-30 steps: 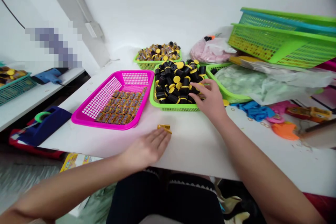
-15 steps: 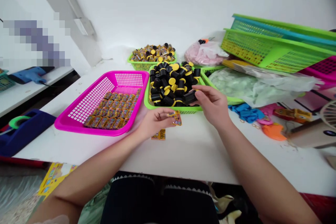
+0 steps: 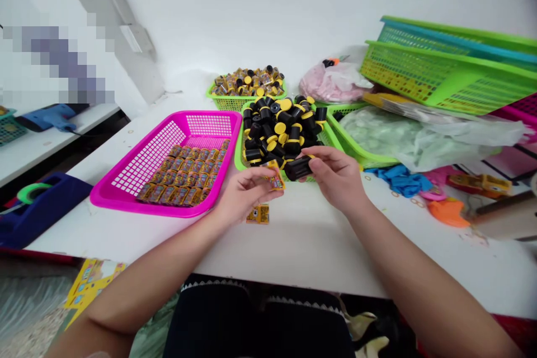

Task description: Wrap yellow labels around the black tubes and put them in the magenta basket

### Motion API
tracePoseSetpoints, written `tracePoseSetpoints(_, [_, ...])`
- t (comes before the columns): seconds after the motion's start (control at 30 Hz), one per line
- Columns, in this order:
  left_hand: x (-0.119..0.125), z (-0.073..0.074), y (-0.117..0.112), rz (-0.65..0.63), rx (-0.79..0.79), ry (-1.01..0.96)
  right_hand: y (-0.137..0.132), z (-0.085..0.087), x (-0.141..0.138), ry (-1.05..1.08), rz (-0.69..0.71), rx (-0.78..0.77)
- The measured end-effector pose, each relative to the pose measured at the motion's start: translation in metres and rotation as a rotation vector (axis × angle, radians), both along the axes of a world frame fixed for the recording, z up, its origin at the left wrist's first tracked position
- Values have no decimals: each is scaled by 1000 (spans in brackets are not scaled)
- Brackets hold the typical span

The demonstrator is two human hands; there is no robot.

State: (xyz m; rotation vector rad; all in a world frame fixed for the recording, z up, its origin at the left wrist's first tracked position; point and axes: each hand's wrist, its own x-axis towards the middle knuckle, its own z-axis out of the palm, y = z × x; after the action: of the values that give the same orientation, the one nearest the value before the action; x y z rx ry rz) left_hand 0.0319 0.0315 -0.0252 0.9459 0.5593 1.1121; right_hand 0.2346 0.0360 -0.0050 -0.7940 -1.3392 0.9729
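My left hand [image 3: 247,193] pinches a printed yellow label sleeve [image 3: 274,177] between thumb and fingers. In my right hand [image 3: 338,176] is a black film canister [image 3: 298,168], lying sideways with its end close to the sleeve. More printed sleeves [image 3: 257,213] lie flat on the white table just under my left hand. Behind both hands, a green basket [image 3: 240,156] is heaped with black canisters with yellow lids [image 3: 272,128]. The pink basket [image 3: 104,204] at the left holds rows of wrapped canisters [image 3: 184,173].
At the back stands a green basket [image 3: 224,103] of wrapped canisters. Stacked green and blue baskets [image 3: 444,72] and plastic bags [image 3: 390,134] fill the right. A blue tape dispenser [image 3: 59,207] sits at the left edge, and a heat gun [image 3: 52,118] rests on another table.
My right hand has drawn the black canister slightly nearer to me, out from over the basket. My left hand has raised and tilted the sleeve, and the two are closer together.
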Motion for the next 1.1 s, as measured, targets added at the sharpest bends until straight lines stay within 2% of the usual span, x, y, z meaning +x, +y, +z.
tracePoseSetpoints(0.2, [-2, 0, 2, -9, -21, 80, 0, -3, 1, 2, 5, -14])
tracePoseSetpoints(0.43, [-3, -6, 4, -88, -35, 162, -1, -3, -2, -5, -12, -15])
tracePoseSetpoints(0.6, [-4, -14, 6, -221, 56, 136, -5, -2, -5, 24, 34, -4])
tracePoseSetpoints(0.7, [-4, -16, 5, -246, 106, 119, -8, 1, -6, -4, 38, 8])
tracePoseSetpoints(0.87, [-5, -12, 2, -72, 165, 66, -12, 10, -9, -186, 9, 73])
tracePoseSetpoints(1.03, [-6, -4, 1, 108, 263, 295, -11, 7, -11, -363, -99, 206])
tracePoseSetpoints(1.1, [-5, -3, 1, 127, 301, 321, -10, 3, -13, -383, -96, 209])
